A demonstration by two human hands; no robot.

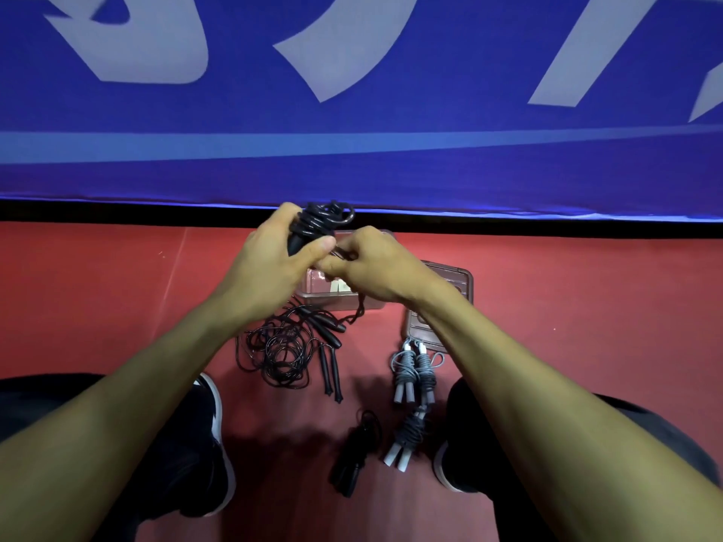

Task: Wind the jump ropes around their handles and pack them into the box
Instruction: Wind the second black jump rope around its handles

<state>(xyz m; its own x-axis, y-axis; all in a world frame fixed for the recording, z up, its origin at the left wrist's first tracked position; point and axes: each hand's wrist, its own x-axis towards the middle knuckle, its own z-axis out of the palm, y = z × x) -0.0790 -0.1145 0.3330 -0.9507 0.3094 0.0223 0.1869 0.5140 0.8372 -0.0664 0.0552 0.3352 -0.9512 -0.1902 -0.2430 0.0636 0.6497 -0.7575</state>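
Note:
My left hand (279,260) grips the handles of a black jump rope (321,221) with cord wound round them, held above a clear plastic box (336,301). My right hand (367,267) pinches the loose end of that cord; the cord hangs down past the box's front. On the red floor below lie loose black jump ropes (291,354) in a tangle with their handles beside them. Two wound grey ropes (416,373) lie to the right, a third wound grey rope (409,436) below them, and a wound black rope (354,451) beside it.
The box's lid (459,281) lies on the floor right of the box, partly under my right forearm. A blue banner with white lettering (352,91) stands just behind. My knees and dark shoes (213,444) flank the ropes on both sides.

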